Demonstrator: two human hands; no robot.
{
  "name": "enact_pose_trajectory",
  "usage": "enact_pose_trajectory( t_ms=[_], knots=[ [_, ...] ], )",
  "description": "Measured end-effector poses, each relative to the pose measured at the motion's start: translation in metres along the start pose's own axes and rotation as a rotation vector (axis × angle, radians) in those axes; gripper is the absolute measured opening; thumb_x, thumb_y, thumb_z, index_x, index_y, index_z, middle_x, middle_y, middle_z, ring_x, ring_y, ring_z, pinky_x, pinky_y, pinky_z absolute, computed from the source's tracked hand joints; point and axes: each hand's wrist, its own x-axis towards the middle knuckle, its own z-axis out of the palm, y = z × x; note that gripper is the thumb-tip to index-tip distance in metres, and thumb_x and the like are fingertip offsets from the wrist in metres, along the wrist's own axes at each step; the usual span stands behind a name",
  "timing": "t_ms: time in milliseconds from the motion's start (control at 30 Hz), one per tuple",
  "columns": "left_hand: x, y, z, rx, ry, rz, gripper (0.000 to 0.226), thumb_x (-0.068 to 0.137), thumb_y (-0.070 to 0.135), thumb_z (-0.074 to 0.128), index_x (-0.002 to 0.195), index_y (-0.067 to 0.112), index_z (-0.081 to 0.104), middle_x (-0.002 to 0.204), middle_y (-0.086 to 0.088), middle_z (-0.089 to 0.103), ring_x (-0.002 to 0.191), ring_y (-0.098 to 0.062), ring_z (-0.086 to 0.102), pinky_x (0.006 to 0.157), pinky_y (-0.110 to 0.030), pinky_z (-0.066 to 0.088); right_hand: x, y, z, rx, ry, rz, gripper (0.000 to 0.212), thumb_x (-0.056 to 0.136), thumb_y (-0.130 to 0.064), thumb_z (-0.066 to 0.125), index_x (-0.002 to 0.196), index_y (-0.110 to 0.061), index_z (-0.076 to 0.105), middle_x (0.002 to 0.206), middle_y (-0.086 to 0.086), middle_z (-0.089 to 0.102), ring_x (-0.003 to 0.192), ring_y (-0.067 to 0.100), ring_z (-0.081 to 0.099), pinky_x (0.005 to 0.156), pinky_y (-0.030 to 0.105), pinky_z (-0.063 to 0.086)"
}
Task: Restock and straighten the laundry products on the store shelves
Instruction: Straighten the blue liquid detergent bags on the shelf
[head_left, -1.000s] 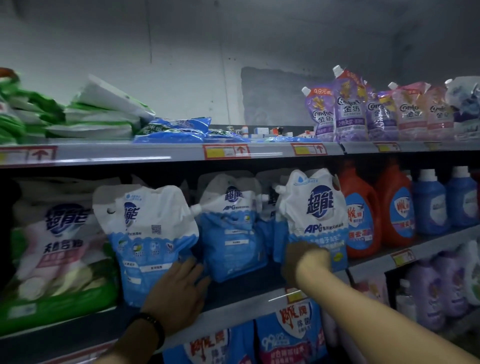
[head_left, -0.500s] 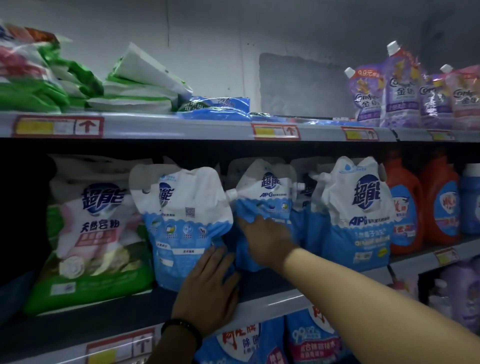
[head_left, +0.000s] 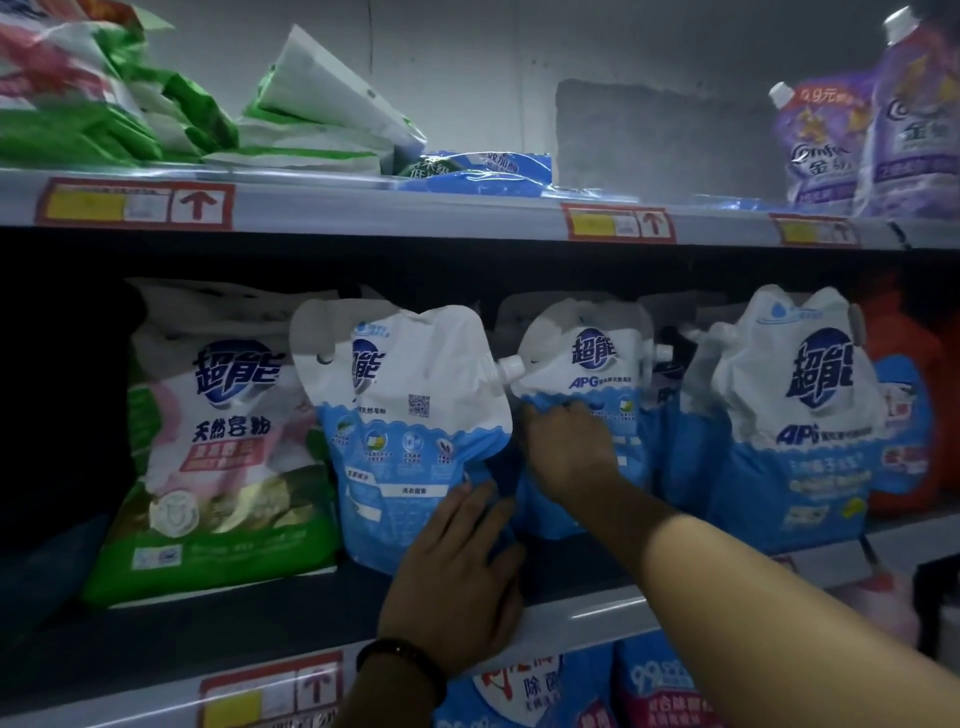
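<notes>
Three blue-and-white spouted detergent pouches stand on the middle shelf (head_left: 249, 618). My left hand (head_left: 457, 571), with a dark wristband, presses its straight fingers against the lower right corner of the left pouch (head_left: 410, 415), which leans to the right. My right hand (head_left: 566, 452) reaches across and grips the front of the middle pouch (head_left: 587, 358), fingers curled into its blue part. The right pouch (head_left: 800, 415) stands untouched beside it.
A green-and-pink powder bag (head_left: 218, 441) stands left of the pouches. Orange bottles (head_left: 906, 415) are at the far right. The top shelf (head_left: 363, 210) holds flat green-and-white bags (head_left: 311, 130) and purple softener pouches (head_left: 831, 150). More pouches (head_left: 524, 691) sit below.
My right hand has left the right pouch, moved left and now holds the middle pouch. My left hand stays on the left pouch. The view has shifted left and closer.
</notes>
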Motion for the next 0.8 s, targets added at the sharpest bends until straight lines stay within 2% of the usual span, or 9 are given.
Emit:
enact_pose_trajectory(
  t_ms=[67,167,267,367,433,500,567,667,800],
  knots=[
    [0.000,0.000,0.000,0.001,-0.004,-0.002,0.031,0.092,0.045,0.057,0.102,0.025,0.078,0.142,-0.008,0.064,0.140,-0.034,0.050,0.124,-0.051,0.025,-0.009,0.004,-0.001,0.057,0.069,0.009,0.022,0.106,-0.028,0.047,0.124,-0.021,0.057,0.111,0.012,0.072,0.112,0.036,0.060,0.078,0.041,0.049],
    [0.001,0.001,0.001,-0.002,0.012,-0.006,0.029,0.091,0.043,0.058,0.102,0.024,0.078,0.142,-0.008,0.063,0.141,-0.034,0.049,0.125,-0.051,0.026,-0.024,0.009,-0.009,0.163,0.133,-0.002,0.026,0.106,-0.035,0.047,0.118,-0.017,0.060,0.104,0.013,0.073,0.109,0.037,0.059,0.077,0.041,0.047],
    [0.000,0.001,0.002,-0.002,0.026,-0.008,0.027,0.091,0.041,0.059,0.101,0.025,0.079,0.141,-0.008,0.064,0.140,-0.034,0.050,0.125,-0.051,0.027,-0.039,0.015,-0.021,0.209,0.127,-0.050,0.024,0.102,-0.031,0.050,0.116,-0.013,0.058,0.101,0.016,0.072,0.105,0.037,0.058,0.078,0.040,0.040],
    [0.000,0.000,0.002,0.000,0.037,-0.002,0.027,0.092,0.041,0.059,0.103,0.025,0.079,0.141,-0.008,0.064,0.140,-0.035,0.050,0.126,-0.051,0.026,-0.051,0.026,-0.026,0.300,0.151,-0.128,0.021,0.095,-0.024,0.052,0.111,-0.012,0.059,0.087,0.015,0.067,0.097,0.037,0.057,0.069,0.037,0.040],
    [0.000,0.001,0.003,0.003,0.046,0.000,0.027,0.093,0.041,0.059,0.103,0.025,0.079,0.140,-0.008,0.064,0.140,-0.034,0.051,0.125,-0.052,0.027,-0.059,0.039,-0.028,0.422,0.162,-0.206,0.006,0.086,-0.019,0.052,0.090,-0.015,0.053,0.071,0.007,0.052,0.080,0.033,0.053,0.061,0.037,0.040],
    [0.000,0.001,0.003,0.001,0.052,-0.001,0.027,0.093,0.041,0.059,0.103,0.026,0.079,0.140,-0.007,0.064,0.140,-0.034,0.051,0.124,-0.053,0.030,-0.067,0.056,-0.032,0.504,0.140,-0.291,0.015,0.084,-0.015,0.054,0.079,-0.018,0.040,0.068,0.001,0.043,0.074,0.027,0.044,0.060,0.037,0.037],
    [-0.001,0.001,0.004,-0.008,0.053,-0.007,0.028,0.094,0.043,0.058,0.103,0.026,0.079,0.141,-0.007,0.064,0.140,-0.034,0.051,0.123,-0.054,0.032,-0.072,0.076,-0.039,0.550,0.080,-0.328,0.019,0.086,-0.011,0.057,0.080,-0.018,0.040,0.073,0.000,0.047,0.077,0.024,0.045,0.064,0.038,0.037],
    [-0.001,0.000,0.005,-0.019,0.053,-0.008,0.029,0.094,0.043,0.057,0.104,0.026,0.078,0.143,-0.006,0.063,0.141,-0.034,0.051,0.121,-0.055,0.033,-0.079,0.100,-0.037,0.621,0.032,-0.233,0.019,0.090,-0.007,0.057,0.089,-0.021,0.044,0.085,0.002,0.052,0.079,0.020,0.047,0.065,0.035,0.035],
    [-0.001,0.000,0.005,-0.013,0.061,-0.008,0.028,0.094,0.043,0.057,0.105,0.027,0.078,0.144,-0.007,0.062,0.140,-0.035,0.050,0.121,-0.055,0.034,-0.092,0.090,-0.023,0.780,0.194,0.089,0.019,0.093,-0.001,0.054,0.098,-0.019,0.049,0.101,0.008,0.052,0.087,0.026,0.054,0.074,0.037,0.046]
  ],
)
